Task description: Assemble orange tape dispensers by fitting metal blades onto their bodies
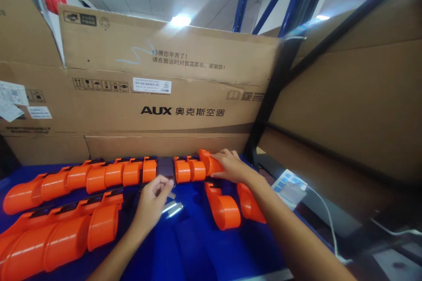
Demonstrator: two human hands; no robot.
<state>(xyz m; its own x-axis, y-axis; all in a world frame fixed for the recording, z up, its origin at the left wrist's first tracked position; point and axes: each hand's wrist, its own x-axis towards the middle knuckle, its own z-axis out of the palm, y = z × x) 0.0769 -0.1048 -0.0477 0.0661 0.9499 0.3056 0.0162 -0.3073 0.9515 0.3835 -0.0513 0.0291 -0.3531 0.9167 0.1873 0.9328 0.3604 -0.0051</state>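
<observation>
My right hand [231,164] is closed around an orange plastic loop-shaped piece [212,166] at the right end of the back row. Beside it in that row stand two more orange pieces [198,170]. In front of my right forearm lie loose orange pieces, one a wide loop with a flat tab [227,211], the other [249,202] partly covered by the arm. My left hand [154,193] has its thumb and fingers pinched together near the dark gap [165,167] in the row; what they hold, if anything, is too small to name. Shiny clear strips [173,208] lie beside it.
Two lines of orange pieces [79,179] run along the left of the blue surface [198,250]. A large cardboard box wall [184,70] stands behind. A dark rack post [272,79] rises at the right, near a blue-and-white packet [290,189] and a white cable [329,215].
</observation>
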